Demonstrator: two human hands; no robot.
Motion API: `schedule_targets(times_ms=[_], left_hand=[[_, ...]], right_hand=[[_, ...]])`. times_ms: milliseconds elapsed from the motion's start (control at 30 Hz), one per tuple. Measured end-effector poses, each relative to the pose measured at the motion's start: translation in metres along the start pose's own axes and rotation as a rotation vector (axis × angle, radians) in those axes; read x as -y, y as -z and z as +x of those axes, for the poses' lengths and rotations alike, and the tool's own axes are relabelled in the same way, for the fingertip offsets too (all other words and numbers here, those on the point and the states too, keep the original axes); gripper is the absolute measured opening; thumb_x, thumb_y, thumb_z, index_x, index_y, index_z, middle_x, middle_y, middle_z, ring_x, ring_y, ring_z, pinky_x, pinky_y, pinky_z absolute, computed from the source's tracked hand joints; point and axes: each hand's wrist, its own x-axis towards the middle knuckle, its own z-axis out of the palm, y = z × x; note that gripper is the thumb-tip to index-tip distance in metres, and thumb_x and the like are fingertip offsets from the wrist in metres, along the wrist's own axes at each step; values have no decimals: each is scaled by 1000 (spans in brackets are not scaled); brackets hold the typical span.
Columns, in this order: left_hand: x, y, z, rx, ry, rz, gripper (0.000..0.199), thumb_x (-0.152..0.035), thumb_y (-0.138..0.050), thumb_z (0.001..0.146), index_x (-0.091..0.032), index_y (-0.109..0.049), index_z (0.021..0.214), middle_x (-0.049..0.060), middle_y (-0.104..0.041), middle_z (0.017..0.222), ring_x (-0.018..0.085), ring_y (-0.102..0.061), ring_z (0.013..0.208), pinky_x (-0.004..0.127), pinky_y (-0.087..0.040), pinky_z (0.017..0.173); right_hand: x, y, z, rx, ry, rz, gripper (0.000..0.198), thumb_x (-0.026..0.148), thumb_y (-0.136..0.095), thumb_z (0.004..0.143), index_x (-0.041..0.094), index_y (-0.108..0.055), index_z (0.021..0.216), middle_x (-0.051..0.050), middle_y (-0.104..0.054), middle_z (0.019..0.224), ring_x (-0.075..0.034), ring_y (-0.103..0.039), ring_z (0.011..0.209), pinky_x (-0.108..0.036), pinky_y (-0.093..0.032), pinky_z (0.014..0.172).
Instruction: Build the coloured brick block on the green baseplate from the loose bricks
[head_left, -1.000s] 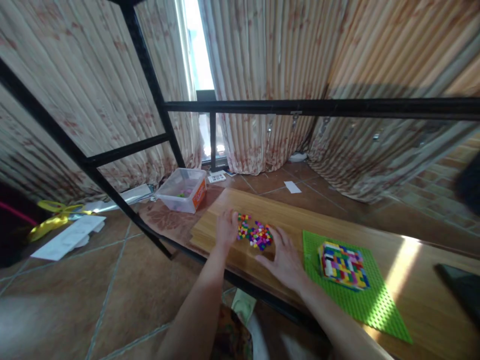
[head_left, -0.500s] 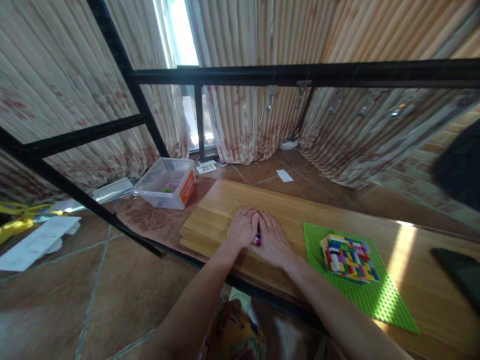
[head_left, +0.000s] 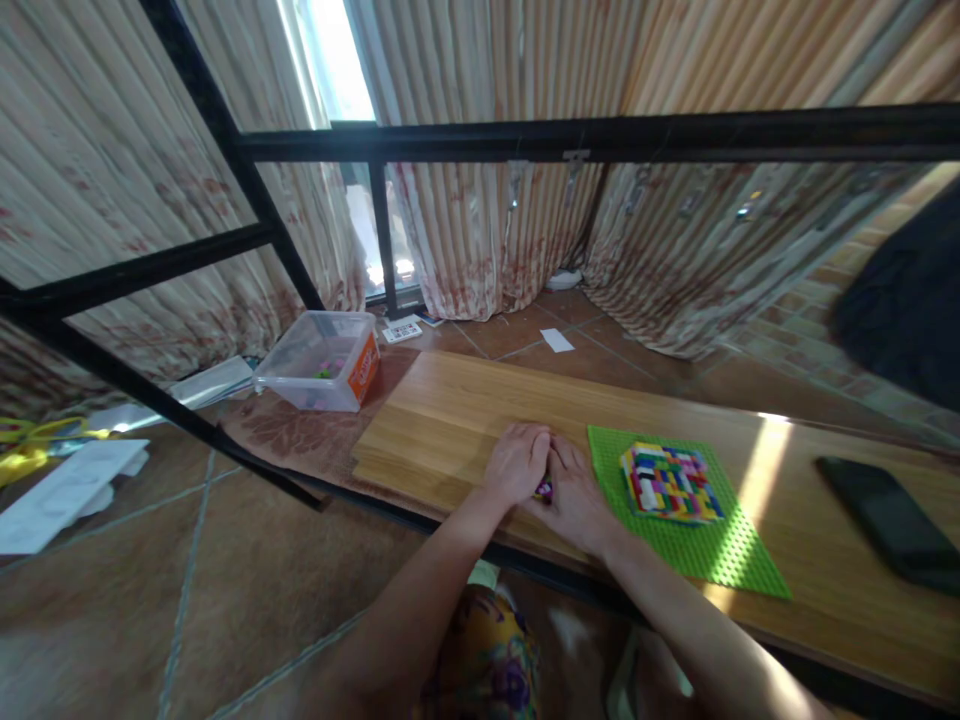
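Note:
My left hand [head_left: 517,463] and my right hand [head_left: 581,495] lie side by side on the wooden board, fingers together and cupped around small toy bricks [head_left: 544,488]. Only a few purple, white and dark bricks show in the gap between the palms; the others, if any, are covered. Just right of my right hand is a green studded baseplate [head_left: 739,555]. On it sits a flat block built from many coloured bricks [head_left: 671,483], touched by neither hand.
A clear plastic box [head_left: 307,388] with an orange label and a few bricks inside stands on a brown patterned cloth [head_left: 285,440] at the left. A black phone [head_left: 889,515] lies on the wooden board [head_left: 442,405] at the right. Black metal bars [head_left: 450,143] cross behind.
Both hands have slid right along the board, closer to the green baseplate, with the bricks still between them. The view has shifted slightly, showing more of the phone.

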Motion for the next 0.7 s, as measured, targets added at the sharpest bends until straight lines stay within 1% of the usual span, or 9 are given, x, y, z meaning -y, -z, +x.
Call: schedule_targets(times_ms=[100,133,233,333,467,533,600,633,700], left_hand=[[3,7,-3,-63,123,-152,43,-31,-29,97,-15,-62,120,9,-64,126,18,-55,121,33,-36,110],[5,10,-4,-88,160,-200,43,-32,-30,97,-16,-62,121,9,-64,128,18,-54,122,33,-36,110],[11,23,-13,-170,240,-291,41,-32,-34,96,-17,-63,120,8,-63,129,19,-54,123,34,-37,110],[15,33,-33,-247,289,-307,37,-31,-41,93,-15,-66,115,11,-65,125,21,-57,120,36,-38,109],[15,39,-82,-328,347,-345,34,-35,-50,90,-16,-67,112,11,-69,117,23,-61,112,40,-42,104],[10,37,-113,-356,380,-370,37,-39,-52,89,-16,-66,114,12,-68,117,24,-63,109,40,-45,101],[-1,33,-145,-362,402,-336,38,-41,-52,89,-16,-64,116,12,-68,117,24,-63,108,42,-47,99],[-8,30,-160,-341,380,-297,38,-40,-51,90,-17,-64,117,12,-67,119,24,-62,111,42,-46,100],[-24,24,-187,-270,284,-201,36,-36,-49,91,-18,-63,118,12,-66,120,24,-60,114,43,-47,101]], right_hand=[[-2,12,-8,3,-40,7,83,58,-61,78,13,-35,143,-21,-43,142,-36,-40,132,-54,-36,109],[-3,16,-12,-4,-59,1,82,58,-61,79,14,-36,143,-20,-43,142,-36,-40,132,-54,-36,109],[-6,30,-26,-49,-104,-32,67,53,-58,83,17,-44,138,-18,-46,141,-34,-42,130,-53,-37,107],[-7,41,-40,-84,-90,-54,51,44,-57,87,20,-52,132,-15,-51,136,-32,-48,124,-53,-39,105],[1,53,-53,-84,-68,-53,32,32,-52,90,22,-61,119,-12,-57,128,-29,-52,118,-50,-43,102],[8,58,-58,-60,-71,-63,28,28,-50,91,22,-64,114,-11,-60,124,-28,-53,116,-48,-43,102],[15,62,-65,-43,-90,-83,27,28,-50,90,21,-65,112,-11,-61,121,-27,-54,114,-47,-43,102],[18,64,-68,-39,-105,-96,27,28,-51,90,20,-65,112,-12,-62,120,-27,-55,113,-47,-43,102],[23,66,-76,-31,-143,-118,27,27,-51,89,19,-66,110,-12,-63,118,-27,-56,112,-46,-44,100]])
